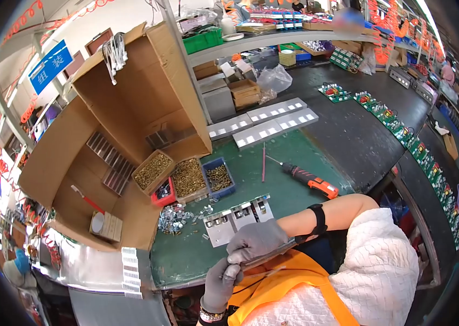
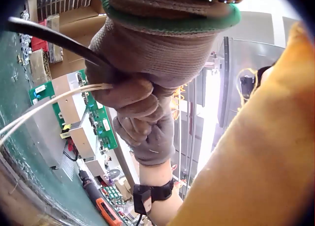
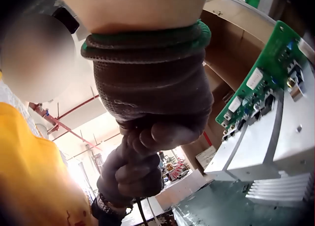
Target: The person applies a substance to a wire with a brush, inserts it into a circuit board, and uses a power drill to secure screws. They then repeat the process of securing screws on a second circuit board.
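Both hands wear grey gloves and meet in front of the orange apron, at the near side of the bench. My left hand (image 1: 221, 285) has curled fingers; a black cord (image 2: 54, 36) and thin cream cords (image 2: 49, 105) run from its grip. Against its fingertips lies my right hand (image 1: 256, 242), also curled; I cannot tell what is between its fingers. Just beyond the hands stands an aluminium heat sink assembly (image 1: 221, 233), with a green circuit board (image 3: 256, 78) along it. A black and orange electric screwdriver (image 1: 311, 179) lies farther back on the green mat.
Brass screws fill a cardboard tray (image 1: 153, 171) and other small bins, including a blue bin (image 1: 233, 190). Loose metal clips (image 1: 178, 217) lie nearby. A large cardboard box (image 1: 131, 92) stands at left. Circuit boards (image 1: 419, 146) line the right side; metal bars (image 1: 278, 127) lie behind.
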### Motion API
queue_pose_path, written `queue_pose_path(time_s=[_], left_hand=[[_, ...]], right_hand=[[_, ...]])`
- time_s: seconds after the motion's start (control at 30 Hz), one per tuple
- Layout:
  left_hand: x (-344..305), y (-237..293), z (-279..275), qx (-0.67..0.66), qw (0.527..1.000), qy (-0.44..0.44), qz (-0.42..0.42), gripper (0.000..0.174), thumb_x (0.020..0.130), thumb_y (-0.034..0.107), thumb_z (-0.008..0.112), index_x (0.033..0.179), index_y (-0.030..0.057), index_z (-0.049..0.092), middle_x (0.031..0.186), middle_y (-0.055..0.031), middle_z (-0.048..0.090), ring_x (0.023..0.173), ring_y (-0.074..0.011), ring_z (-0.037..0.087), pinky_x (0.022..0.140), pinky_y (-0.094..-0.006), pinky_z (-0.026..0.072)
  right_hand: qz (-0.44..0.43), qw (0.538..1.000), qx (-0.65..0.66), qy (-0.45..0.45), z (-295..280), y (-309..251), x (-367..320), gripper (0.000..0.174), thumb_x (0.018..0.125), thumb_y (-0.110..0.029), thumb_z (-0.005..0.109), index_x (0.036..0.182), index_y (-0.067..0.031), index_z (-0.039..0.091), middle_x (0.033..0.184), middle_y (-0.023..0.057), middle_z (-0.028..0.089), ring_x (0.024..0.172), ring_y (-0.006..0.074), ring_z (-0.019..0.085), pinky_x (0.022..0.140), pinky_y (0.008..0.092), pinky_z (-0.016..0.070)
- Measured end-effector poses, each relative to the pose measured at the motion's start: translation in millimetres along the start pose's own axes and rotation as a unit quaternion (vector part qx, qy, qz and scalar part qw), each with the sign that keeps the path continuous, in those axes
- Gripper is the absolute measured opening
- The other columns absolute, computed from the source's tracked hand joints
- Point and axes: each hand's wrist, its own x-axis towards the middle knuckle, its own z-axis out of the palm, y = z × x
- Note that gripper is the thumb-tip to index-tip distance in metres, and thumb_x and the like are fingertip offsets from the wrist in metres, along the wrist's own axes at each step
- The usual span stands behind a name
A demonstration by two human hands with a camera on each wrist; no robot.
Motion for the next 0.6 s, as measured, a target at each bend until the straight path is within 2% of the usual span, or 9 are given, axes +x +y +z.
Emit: queue_pose_path(time_s=[0.1, 0.23, 0.3, 0.33, 0.37, 0.4, 0.47, 0.57, 0.6], left_hand=[[-5, 2, -1, 0.036, 0.999, 0.033, 0.001, 0.045, 0.097, 0.043, 0.056, 0.091, -0.0017, 0.059, 0.063, -0.0015, 0.053, 0.053, -0.0077, 0.044, 0.049, -0.0225, 0.0339], [3, 7, 0, 0.064, 0.990, 0.081, 0.092, 0.031, 0.098, 0.027, 0.056, 0.103, -0.0026, 0.059, 0.073, -0.0043, 0.058, 0.064, -0.0108, 0.052, 0.057, -0.0245, 0.0409], [5, 24, 5, -0.021, 0.993, 0.109, 0.046, 0.025, 0.096, 0.023, 0.057, 0.108, 0.0020, 0.060, 0.077, -0.0010, 0.056, 0.064, -0.0079, 0.048, 0.058, -0.0225, 0.0393], [6, 29, 2, 0.020, 0.987, 0.140, 0.079, 0.024, 0.096, 0.023, 0.058, 0.106, 0.0023, 0.062, 0.078, 0.0009, 0.055, 0.063, -0.0055, 0.045, 0.057, -0.0210, 0.0365], [8, 26, 2, 0.023, 0.976, 0.183, 0.115, 0.020, 0.096, 0.020, 0.058, 0.105, 0.0022, 0.062, 0.077, 0.0026, 0.054, 0.063, -0.0042, 0.043, 0.055, -0.0202, 0.0339], [8, 17, -7, 0.017, 0.976, 0.186, 0.114, 0.014, 0.095, 0.006, 0.057, 0.107, -0.0012, 0.059, 0.083, 0.0000, 0.057, 0.074, -0.0073, 0.051, 0.066, -0.0232, 0.0436], [5, 14, -13, 0.018, 0.965, 0.247, 0.089, 0.012, 0.095, 0.008, 0.059, 0.103, -0.0013, 0.060, 0.080, 0.0011, 0.057, 0.072, -0.0065, 0.050, 0.066, -0.0224, 0.0427], [1, 10, -31, -0.053, 0.965, 0.238, 0.099, 0.015, 0.096, 0.013, 0.060, 0.102, -0.0005, 0.060, 0.078, 0.0022, 0.055, 0.070, -0.0048, 0.047, 0.064, -0.0209, 0.0399], [-1, 12, -38, -0.102, 0.969, 0.212, 0.076, 0.016, 0.096, 0.015, 0.060, 0.101, 0.0000, 0.060, 0.077, 0.0028, 0.055, 0.069, -0.0040, 0.046, 0.062, -0.0203, 0.0384]], right_hand=[[-0.035, 0.984, -0.116, 0.131, -15, -8, -3, 0.036, 0.094, -0.039, 0.056, 0.086, -0.0048, 0.065, 0.076, 0.0173, 0.064, 0.068, 0.0331, 0.061, 0.064, 0.0402, 0.0474], [-0.076, 0.961, -0.248, 0.094, -18, -16, 7, 0.033, 0.091, -0.038, 0.059, 0.085, -0.0064, 0.065, 0.080, 0.0170, 0.065, 0.074, 0.0374, 0.064, 0.065, 0.0436, 0.0487], [-0.018, 0.951, -0.305, 0.037, -19, -33, 19, 0.038, 0.093, -0.043, 0.052, 0.085, -0.0079, 0.065, 0.085, 0.0150, 0.067, 0.078, 0.0367, 0.065, 0.067, 0.0448, 0.0508], [-0.037, 0.944, -0.326, 0.044, -18, -26, 28, 0.042, 0.095, -0.045, 0.048, 0.085, -0.0075, 0.065, 0.084, 0.0151, 0.067, 0.081, 0.0366, 0.065, 0.069, 0.0450, 0.0511], [-0.081, 0.950, -0.292, 0.075, -18, -14, 36, 0.043, 0.096, -0.046, 0.048, 0.085, -0.0071, 0.065, 0.084, 0.0161, 0.066, 0.083, 0.0366, 0.065, 0.072, 0.0447, 0.0508], [-0.047, 0.959, -0.275, 0.055, -22, -21, 42, 0.046, 0.096, -0.047, 0.047, 0.085, -0.0065, 0.065, 0.085, 0.0171, 0.066, 0.085, 0.0378, 0.064, 0.074, 0.0444, 0.0499], [-0.052, 0.968, -0.241, 0.037, -25, -26, 53, 0.043, 0.096, -0.044, 0.049, 0.086, -0.0055, 0.065, 0.083, 0.0171, 0.065, 0.081, 0.0343, 0.064, 0.071, 0.0422, 0.0487], [-0.037, 0.989, -0.144, 0.012, -22, -29, 77, 0.039, 0.096, -0.040, 0.052, 0.087, -0.0045, 0.065, 0.079, 0.0161, 0.064, 0.075, 0.0285, 0.063, 0.069, 0.0381, 0.0472], [0.022, 0.995, -0.098, -0.011, -21, -32, 86, 0.037, 0.096, -0.037, 0.054, 0.086, -0.0030, 0.063, 0.076, 0.0143, 0.060, 0.071, 0.0275, 0.060, 0.066, 0.0374, 0.0460]])
